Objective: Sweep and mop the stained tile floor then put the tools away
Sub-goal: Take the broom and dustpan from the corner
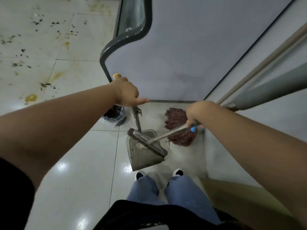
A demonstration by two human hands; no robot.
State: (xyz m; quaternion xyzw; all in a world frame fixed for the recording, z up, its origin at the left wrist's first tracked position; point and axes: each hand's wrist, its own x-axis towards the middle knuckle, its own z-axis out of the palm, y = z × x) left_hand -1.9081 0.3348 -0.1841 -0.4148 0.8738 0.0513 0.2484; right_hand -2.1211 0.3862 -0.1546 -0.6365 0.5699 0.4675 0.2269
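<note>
My left hand grips the top of the dustpan handle, whose yellow end sticks out behind my fist. The grey dustpan stands on the tile floor in front of my feet. My right hand is closed on the metal broom handle near its blue end. The broom head with dark bristles rests across the dustpan. A reddish-brown mop head lies on the floor in the corner behind the broom. The stained tiles with yellow patches and dark specks are at the upper left.
A grey partition with a dark curved edge stands straight ahead. A small bin with a dark bag sits at its foot. A beige pole and a grey padded one lean along the right wall. My shoes are just behind the dustpan.
</note>
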